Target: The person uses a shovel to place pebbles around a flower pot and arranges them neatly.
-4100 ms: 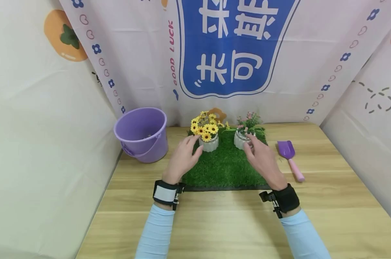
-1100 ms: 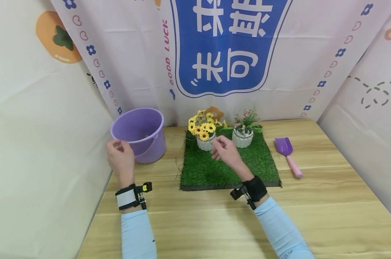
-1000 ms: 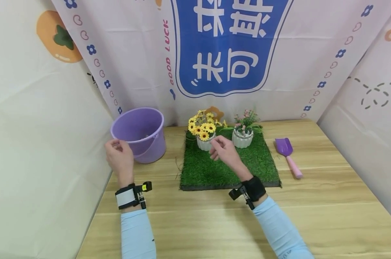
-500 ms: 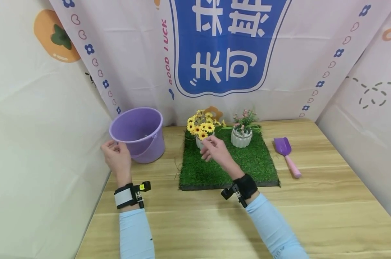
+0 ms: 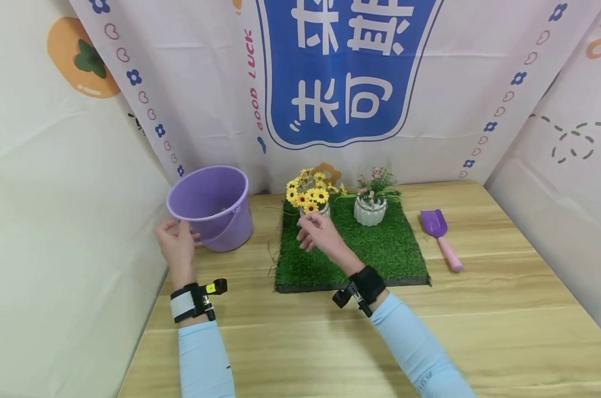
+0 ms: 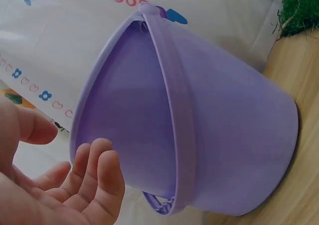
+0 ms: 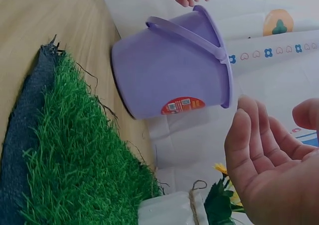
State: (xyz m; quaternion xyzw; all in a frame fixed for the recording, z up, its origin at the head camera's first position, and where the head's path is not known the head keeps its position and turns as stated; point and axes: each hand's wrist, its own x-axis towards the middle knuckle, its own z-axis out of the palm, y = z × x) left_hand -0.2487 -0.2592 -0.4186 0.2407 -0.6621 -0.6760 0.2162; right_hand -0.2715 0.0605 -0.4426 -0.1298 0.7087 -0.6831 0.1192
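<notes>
A purple bucket (image 5: 212, 205) (image 6: 209, 135) (image 7: 172, 70) stands on the wooden table (image 5: 330, 342) at the back left, its handle folded down. My left hand (image 5: 178, 239) (image 6: 75, 152) hovers by the bucket's near left rim, fingers relaxed and holding nothing; whether it touches the rim is unclear. My right hand (image 5: 312, 229) (image 7: 274, 122) is over the green grass mat (image 5: 375, 251) (image 7: 75, 160), just in front of the white pot of yellow flowers (image 5: 311, 200). Its fingers are loosely bent with the palm empty. A white pot of pink flowers (image 5: 371, 203) stands to its right.
A purple scoop with a pink handle (image 5: 442, 237) lies on the table right of the mat. Printed cloth walls close in the left, back and right sides. Bare wood stretches in front of the mat.
My right hand has drifted left over the mat, from between the pots to in front of the yellow flowers. My left hand went from the yellow pot to the bucket and stays there.
</notes>
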